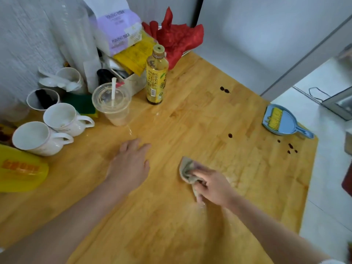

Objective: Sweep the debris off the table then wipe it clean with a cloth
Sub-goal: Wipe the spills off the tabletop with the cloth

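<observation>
**Wiping under way, dark specks still lying on the far side of the table**

Head view: A person is standing over a wooden table (190,115) and looking down at both bare hands. The right hand (215,186) is gripping a crumpled beige cloth (187,171), fingers curled over it and pressing it flat against the wood near the middle of the near half. Around the cloth the wood is looking damp and streaky, so the wiping stage seems to be in progress.

The left hand (131,162) is lying open, palm down, fingers spread loosely, holding nothing; it appears to be bracing on the table just beside the cloth hand, to its left.

A small blue dustpan with a yellow brush (280,121) inside it is sitting at the right edge, set aside. Sweeping looks unfinished, though: dark specks (290,147) are lying near the dustpan handle, one more (230,135) is sitting alone toward the centre, and a pair (224,89) is lying farther back.

The far left corner is crowded: white mugs (62,119), a clear plastic cup with a straw (112,103), a yellow-labelled bottle (156,77), tissue packs and a red bag. A wet trail is glistening beside the plastic cup.

By my judgement, most of the surface to the right and rear is waiting to be wiped.
</observation>
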The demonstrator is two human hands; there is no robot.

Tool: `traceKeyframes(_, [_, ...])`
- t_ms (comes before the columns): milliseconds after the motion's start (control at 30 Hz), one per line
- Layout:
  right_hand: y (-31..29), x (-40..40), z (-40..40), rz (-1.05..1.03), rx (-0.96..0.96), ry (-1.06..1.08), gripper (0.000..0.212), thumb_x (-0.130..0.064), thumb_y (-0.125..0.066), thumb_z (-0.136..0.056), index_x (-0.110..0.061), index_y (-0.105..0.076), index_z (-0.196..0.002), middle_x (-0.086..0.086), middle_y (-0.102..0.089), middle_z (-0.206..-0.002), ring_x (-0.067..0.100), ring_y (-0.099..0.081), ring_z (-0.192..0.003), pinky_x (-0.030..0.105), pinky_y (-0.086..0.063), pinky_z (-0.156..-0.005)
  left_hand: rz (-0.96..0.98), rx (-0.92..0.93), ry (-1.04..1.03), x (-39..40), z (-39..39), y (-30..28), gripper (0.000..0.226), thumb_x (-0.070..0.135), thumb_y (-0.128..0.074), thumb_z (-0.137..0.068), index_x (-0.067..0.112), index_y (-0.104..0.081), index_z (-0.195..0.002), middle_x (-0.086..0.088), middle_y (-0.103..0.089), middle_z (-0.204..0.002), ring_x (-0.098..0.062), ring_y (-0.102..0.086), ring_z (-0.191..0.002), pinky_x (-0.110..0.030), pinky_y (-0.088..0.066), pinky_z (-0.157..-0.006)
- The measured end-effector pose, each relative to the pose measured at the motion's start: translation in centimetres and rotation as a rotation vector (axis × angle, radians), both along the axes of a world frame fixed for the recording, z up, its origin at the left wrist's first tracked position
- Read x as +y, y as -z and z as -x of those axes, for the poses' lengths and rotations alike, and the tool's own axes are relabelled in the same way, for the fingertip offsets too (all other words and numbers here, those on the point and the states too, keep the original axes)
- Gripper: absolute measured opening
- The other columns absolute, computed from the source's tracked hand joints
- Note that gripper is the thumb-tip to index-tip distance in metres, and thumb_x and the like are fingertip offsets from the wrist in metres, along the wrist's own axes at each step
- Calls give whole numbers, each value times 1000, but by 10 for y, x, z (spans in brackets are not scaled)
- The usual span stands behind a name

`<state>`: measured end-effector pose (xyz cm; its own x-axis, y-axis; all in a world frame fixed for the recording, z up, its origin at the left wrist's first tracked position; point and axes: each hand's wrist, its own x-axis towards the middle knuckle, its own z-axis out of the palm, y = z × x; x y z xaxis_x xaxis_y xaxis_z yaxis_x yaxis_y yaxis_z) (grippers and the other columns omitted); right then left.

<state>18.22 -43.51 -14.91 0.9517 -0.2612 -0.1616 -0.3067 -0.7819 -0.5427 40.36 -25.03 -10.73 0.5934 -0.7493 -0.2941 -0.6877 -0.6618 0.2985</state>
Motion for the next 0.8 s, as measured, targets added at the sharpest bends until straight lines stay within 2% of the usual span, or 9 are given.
traceKeyframes(67, [-3,-56,40,33,21,526,25,-14,-57,-93,-36,-64,-102,-13,-74,-91,0,-67,-72,32,-57,-77,-63,40,43,-5,19,5,55,40,-46,-100,33,-30,-151,1,-15,-160,-28,-15,-145,-43,-37,-111])
traceKeyframes(167, [-3,-93,84,73,11,1290,17,-23,-48,-96,-33,-57,-107,-1,-70,-103,24,-66,-89,38,-49,-76,-114,102,96,-21,60,8,56,40,-46,-101,33,-27,-153,-3,-7,-163,-33,-8,-148,-48,-30,-116])
traceKeyframes(233, [11,-60,88,115,-27,1173,13,-26,-46,-92,-34,-53,-98,-4,-63,-113,23,-65,-95,38,-49,-74,-133,131,118,-36,85,10,58,39,-44,-102,32,-23,-155,-4,0,-164,-34,-2,-149,-50,-24,-118])
traceKeyframes(400, [19,45,153,61,16,-115,32,-38,-59,-82,-41,-60,-114,-8,-63,-130,19,-60,-116,30,-57,-75,-171,148,141,-72,148,0,62,38,-44,-101,29,-17,-156,-7,5,-165,-36,2,-150,-52,-20,-119])
traceKeyframes(467, [8,4,185,105,-85,-60,34,-32,-63,-80,-38,-65,-113,-9,-64,-127,11,-63,-110,24,-53,-78,-191,149,129,-81,174,0,65,41,-45,-100,27,-17,-157,-9,3,-164,-37,1,-149,-51,-20,-119])
traceKeyframes(600, [-7,-101,208,-29,11,1030,22,-13,-55,-90,-35,-55,-97,-8,-67,-99,23,-62,-87,30,-43,-69,-224,142,78,-95,223,6,72,45,-50,-97,27,-12,-156,-12,3,-162,-39,1,-149,-49,-20,-119])
traceKeyframes(633, [-3,-113,211,-43,25,1160,20,-17,-51,-92,-36,-50,-95,-6,-65,-102,24,-61,-85,32,-41,-68,-227,144,74,-100,238,7,74,45,-51,-96,29,-11,-156,-13,3,-163,-40,0,-148,-49,-21,-119])
traceKeyframes(700, [5,-106,212,3,-31,1063,16,-22,-47,-91,-37,-51,-93,-8,-63,-112,19,-64,-86,35,-47,-71,-244,175,55,-110,258,10,79,46,-53,-95,33,-6,-157,-14,7,-163,-43,0,-148,-51,-21,-119])
traceKeyframes(800, [15,-44,239,-13,5,482,18,-25,-53,-91,-36,-61,-104,-8,-57,-137,16,-62,-106,35,-53,-85,-281,211,-10,-120,272,16,86,51,-58,-91,41,-2,-156,-11,12,-164,-47,3,-147,-55,-20,-118])
